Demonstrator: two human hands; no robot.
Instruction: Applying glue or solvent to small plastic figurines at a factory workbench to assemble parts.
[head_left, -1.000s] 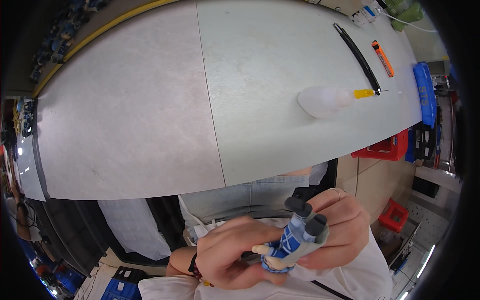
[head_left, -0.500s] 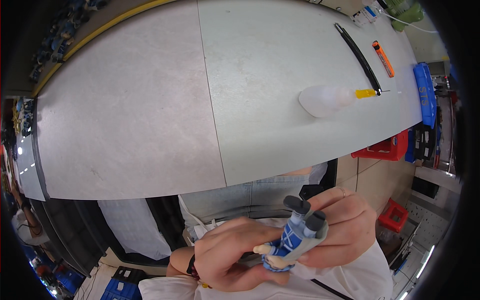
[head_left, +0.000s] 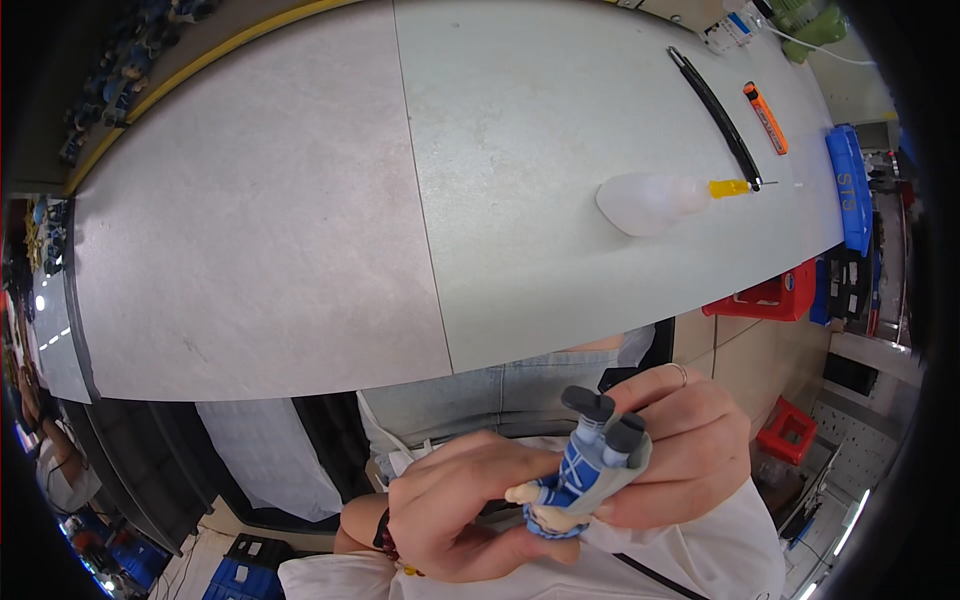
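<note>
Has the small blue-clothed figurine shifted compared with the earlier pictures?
Barely. The small blue-clothed figurine stays in both hands, in the same spot below the grey table's near edge; its grey feet sit only slightly differently.

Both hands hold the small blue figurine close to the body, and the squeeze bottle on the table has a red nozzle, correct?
Not quite. In the head view both hands, left hand and right hand, do hold the small blue figurine, but the squeeze bottle lying on the table has a yellow nozzle, not red.
</note>
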